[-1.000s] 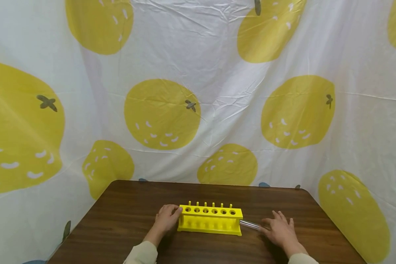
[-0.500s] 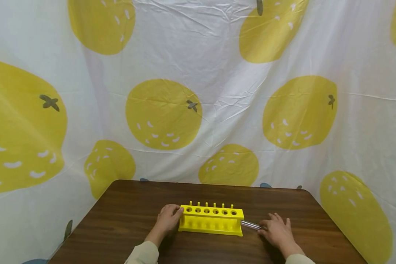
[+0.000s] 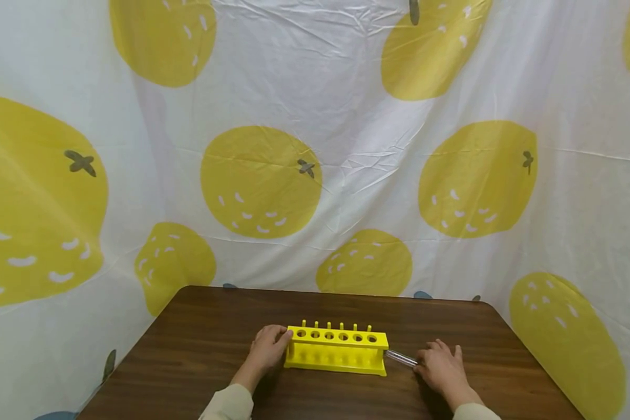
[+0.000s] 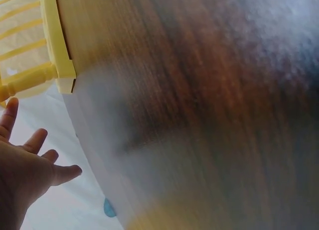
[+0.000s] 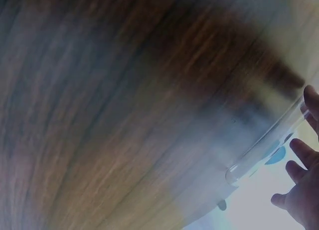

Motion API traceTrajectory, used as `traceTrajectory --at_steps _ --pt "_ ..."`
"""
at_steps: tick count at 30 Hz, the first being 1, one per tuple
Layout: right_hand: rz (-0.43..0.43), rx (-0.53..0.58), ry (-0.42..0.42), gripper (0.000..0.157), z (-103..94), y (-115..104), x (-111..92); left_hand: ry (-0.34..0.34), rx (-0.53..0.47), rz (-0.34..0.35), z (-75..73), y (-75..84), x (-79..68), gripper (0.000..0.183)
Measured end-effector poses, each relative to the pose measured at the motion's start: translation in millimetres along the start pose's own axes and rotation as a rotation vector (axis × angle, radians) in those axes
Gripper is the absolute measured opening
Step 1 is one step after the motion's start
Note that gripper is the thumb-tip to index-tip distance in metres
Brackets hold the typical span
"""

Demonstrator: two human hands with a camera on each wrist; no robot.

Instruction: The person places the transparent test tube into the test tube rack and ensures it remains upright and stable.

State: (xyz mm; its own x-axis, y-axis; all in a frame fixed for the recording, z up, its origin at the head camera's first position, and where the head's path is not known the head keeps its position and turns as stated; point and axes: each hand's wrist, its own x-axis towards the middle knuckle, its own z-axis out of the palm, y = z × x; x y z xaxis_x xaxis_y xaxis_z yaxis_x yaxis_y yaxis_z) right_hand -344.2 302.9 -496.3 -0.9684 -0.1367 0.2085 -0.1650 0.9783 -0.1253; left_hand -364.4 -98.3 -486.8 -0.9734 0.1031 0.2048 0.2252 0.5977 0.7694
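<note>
A yellow test tube rack (image 3: 336,353) stands on the brown table, with one row of round holes on top and short pegs behind. My left hand (image 3: 266,349) pinches its left end, thumb on the top corner. In the left wrist view the hand (image 4: 30,160) has its other fingers spread off the rack (image 4: 57,46). Low beside the rack's right end, my right hand (image 3: 442,364) pinches a clear test tube (image 3: 401,358) lying nearly level. The tube (image 5: 261,145) shows its rounded end in the right wrist view, where the hand's (image 5: 301,200) remaining fingers fan out.
The wood-grain table (image 3: 231,309) has rounded far corners. A white curtain (image 3: 357,175) printed with yellow fruit hangs behind it and along both sides.
My right fingers have drawn in closer on the test tube, and the tube has shifted slightly right, its slant a little steeper. My left hand stays at the rack's end.
</note>
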Motion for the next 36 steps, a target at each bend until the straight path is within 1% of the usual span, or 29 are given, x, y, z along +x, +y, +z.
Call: traceTrajectory --at_steps 4,10,16,25,32,36 --pt "0.015 0.013 0.019 0.015 -1.6 3 -1 0.002 -0.006 -0.002 0.6 -1.1 0.4 0.042" --pt "0.055 0.068 0.041 0.015 -6.4 5 0 0.000 -0.008 -0.010 1.2 -2.3 0.6 0.043" --pt "0.092 0.139 0.118 0.014 -11.0 2 1 0.005 0.000 -0.023 1.4 -1.9 0.8 0.043" --pt "0.163 0.275 0.214 0.021 -17.3 -3 6 0.004 0.016 -0.022 2.0 -1.1 1.5 0.042" --pt "0.192 0.329 0.230 0.026 -23.8 -6 10 0.000 0.014 -0.039 2.2 -0.5 -0.4 0.046" --pt "0.205 0.392 0.243 0.029 -29.7 -9 11 0.001 0.016 -0.040 1.9 -0.3 -0.4 0.046"
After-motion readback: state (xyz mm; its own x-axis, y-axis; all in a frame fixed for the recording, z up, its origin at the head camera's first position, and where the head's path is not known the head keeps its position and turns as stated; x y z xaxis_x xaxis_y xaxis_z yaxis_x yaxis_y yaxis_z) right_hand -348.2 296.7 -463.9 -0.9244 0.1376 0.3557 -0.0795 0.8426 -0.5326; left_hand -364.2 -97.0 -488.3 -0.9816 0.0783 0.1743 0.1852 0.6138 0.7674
